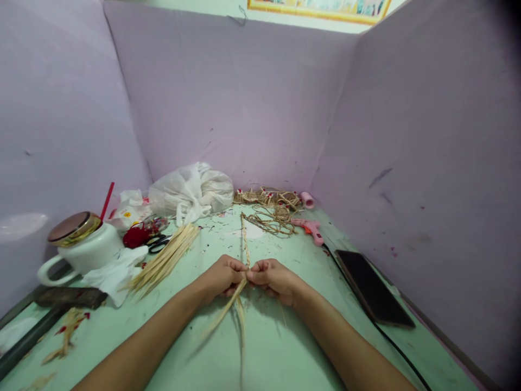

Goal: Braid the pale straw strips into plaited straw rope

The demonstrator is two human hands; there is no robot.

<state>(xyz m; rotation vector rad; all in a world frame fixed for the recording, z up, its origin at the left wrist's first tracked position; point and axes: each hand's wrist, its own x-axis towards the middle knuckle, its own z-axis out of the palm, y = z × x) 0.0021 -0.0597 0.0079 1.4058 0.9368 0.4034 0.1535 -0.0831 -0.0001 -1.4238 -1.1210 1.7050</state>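
My left hand (225,276) and my right hand (273,278) meet at the middle of the table, thumbs and fingertips pinched on a thin straw-coloured braid (246,244). The braided length runs away from me, toward the back of the table. Below my fingers, loose flat strands (240,315) hang toward me, one slanting left and another nearly straight down. My fingertips hide the spot where the strands cross. Left of my left hand lies a bundle of similar dry strips (171,258).
At left stand a white mug (91,250) with a lidded jar, a hammer (71,297), black scissors (158,243) and red yarn (136,235). Behind are a white plastic bag (191,190) and coiled braided cord (277,214). At right lie a pink glue gun (311,229) and a phone (374,288).
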